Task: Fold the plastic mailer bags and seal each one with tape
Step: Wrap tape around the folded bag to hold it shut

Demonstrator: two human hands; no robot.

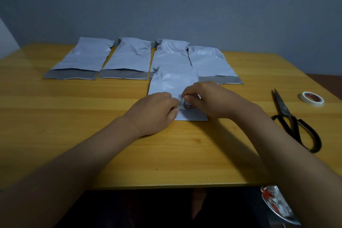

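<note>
Much of the roll (187,105) in hand is hidden: the right hand (207,98) curls over it, fingers closed round its rim, so only a part of the ring and its dark core shows between the two hands. The left hand (157,111) lies knuckles-up just beside the roll, fingers bent and pinched at its edge; what the fingertips hold cannot be made out, though a short pale strip seems to run from the roll towards them. Both hands press down on the near bag (174,83), covering its middle and near-left corner.

The near bag is thin, glossy white plastic, rectangular, slightly creased, lying flat on the table (74,116) at centre. Its far end overlaps the third bag (170,52) of the back row, so that bag's near edge is concealed.

The back row holds four bags side by side: left bag (83,55), second bag (127,57), the third, and right bag (209,61). Each is white and wrinkled, with a dull grey band at its near end where visible. The right bag's band is partly hidden behind the right hand.

The table is yellow wood-grain laminate, smooth. To the right lie black scissors (290,118), blades closed, and beyond them a second, white roll (311,98), flat on its side. At lower right a shiny crumpled wrapper (277,205) with red marks is cut off by the arm and frame edge.
</note>
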